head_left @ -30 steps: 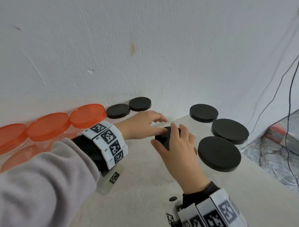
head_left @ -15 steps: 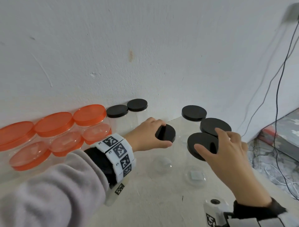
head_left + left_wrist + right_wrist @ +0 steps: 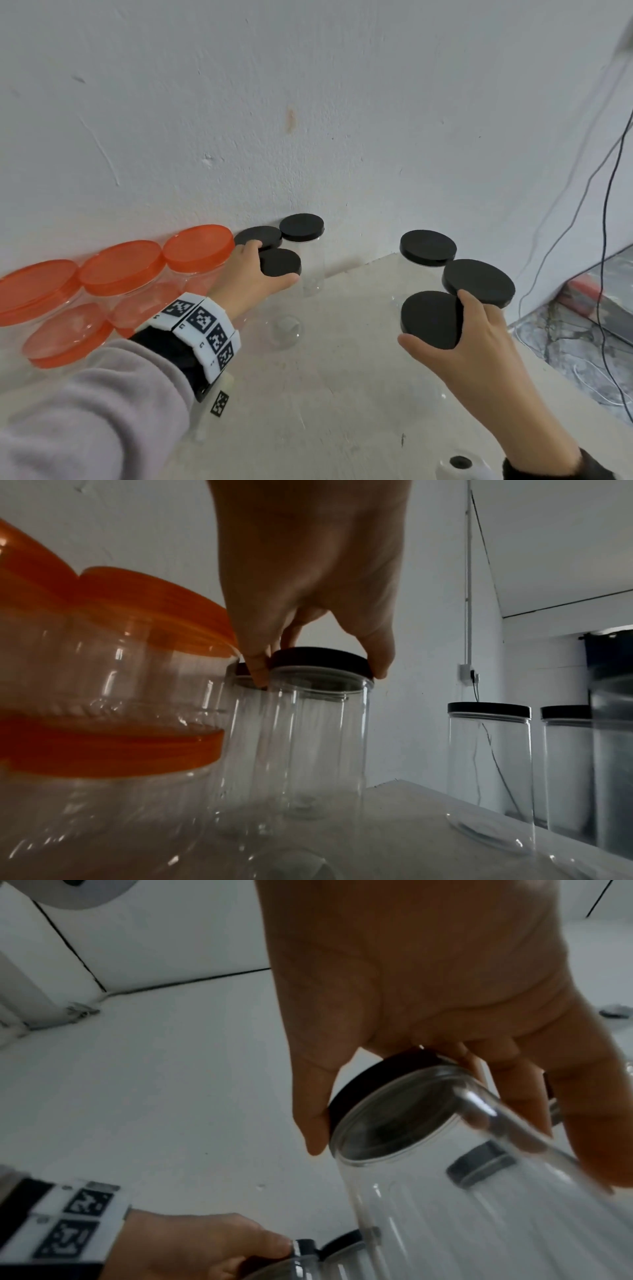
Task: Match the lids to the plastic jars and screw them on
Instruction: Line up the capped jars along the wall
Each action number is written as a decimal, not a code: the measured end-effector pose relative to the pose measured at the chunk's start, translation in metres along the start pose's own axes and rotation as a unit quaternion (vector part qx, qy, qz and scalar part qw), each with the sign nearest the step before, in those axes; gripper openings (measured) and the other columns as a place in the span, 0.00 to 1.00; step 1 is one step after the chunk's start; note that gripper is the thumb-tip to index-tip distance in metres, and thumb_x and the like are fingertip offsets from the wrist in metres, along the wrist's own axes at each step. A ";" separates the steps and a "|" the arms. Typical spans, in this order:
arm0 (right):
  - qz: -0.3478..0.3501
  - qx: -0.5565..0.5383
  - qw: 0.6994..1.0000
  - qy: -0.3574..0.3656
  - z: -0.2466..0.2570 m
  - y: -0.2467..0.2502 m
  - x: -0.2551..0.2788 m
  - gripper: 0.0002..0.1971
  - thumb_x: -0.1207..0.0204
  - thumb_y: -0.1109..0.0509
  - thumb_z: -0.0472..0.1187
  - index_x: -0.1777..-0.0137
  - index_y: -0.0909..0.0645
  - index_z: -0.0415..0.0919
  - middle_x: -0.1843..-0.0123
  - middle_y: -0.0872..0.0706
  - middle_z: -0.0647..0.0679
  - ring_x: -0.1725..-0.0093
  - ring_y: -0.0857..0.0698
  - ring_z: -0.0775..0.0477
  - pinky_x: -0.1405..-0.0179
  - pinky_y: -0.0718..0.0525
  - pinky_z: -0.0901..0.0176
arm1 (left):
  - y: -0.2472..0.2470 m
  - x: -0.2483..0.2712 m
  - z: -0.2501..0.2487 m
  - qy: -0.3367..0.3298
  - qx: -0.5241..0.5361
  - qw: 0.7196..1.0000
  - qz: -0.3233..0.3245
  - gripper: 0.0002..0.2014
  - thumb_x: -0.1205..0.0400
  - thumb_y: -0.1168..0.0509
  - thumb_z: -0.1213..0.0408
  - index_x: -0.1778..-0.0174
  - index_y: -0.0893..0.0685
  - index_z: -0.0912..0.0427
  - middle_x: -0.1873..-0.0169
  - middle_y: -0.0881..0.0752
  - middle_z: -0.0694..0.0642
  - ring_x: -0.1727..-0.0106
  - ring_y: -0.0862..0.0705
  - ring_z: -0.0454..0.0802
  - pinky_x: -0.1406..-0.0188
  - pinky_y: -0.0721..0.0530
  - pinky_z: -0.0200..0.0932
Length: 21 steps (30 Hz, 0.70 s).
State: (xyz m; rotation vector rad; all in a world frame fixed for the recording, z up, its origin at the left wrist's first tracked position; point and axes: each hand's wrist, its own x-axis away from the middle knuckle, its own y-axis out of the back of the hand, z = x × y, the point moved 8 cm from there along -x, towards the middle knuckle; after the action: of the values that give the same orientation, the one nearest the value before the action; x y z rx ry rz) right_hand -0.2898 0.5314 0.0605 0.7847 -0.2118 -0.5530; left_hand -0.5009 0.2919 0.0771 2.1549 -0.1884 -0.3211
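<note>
My left hand (image 3: 253, 274) grips the small black lid (image 3: 280, 262) of a narrow clear jar (image 3: 318, 739) from above, thumb and fingers on its rim (image 3: 320, 658). The jar stands beside two other black-lidded narrow jars (image 3: 301, 228) at the wall. My right hand (image 3: 455, 329) grips the larger black lid (image 3: 430, 320) of a wide clear jar (image 3: 428, 1177), which looks tilted in the right wrist view. Its thumb is on the near rim, the fingers on the far side.
Two more wide jars with black lids (image 3: 478, 282) stand behind my right hand. Several orange-lidded jars (image 3: 120, 267) line the wall at the left. The table edge (image 3: 534, 356) runs close on the right, with cables (image 3: 603, 240) hanging beyond it.
My left hand has carried the small-lidded jar back and left, next to the two at the wall. My right hand left it, moved right and took hold of the nearest large black lid.
</note>
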 end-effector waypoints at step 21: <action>0.019 -0.011 0.999 0.023 0.103 -0.081 -0.174 0.42 0.29 0.24 0.53 0.23 0.41 0.35 0.29 0.35 0.39 0.30 0.32 0.36 0.33 0.27 0.39 | -0.015 0.001 0.005 0.007 0.073 0.995 -0.066 0.48 0.30 0.26 0.41 0.20 0.37 0.61 0.28 0.34 0.55 0.29 0.31 0.50 0.36 0.29 0.39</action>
State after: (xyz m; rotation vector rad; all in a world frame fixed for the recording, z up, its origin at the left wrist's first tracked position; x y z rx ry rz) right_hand -0.5066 0.5169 0.0780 0.7697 -0.1779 -0.4998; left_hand -0.5009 0.2957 0.0618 2.3190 -0.0624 -0.3786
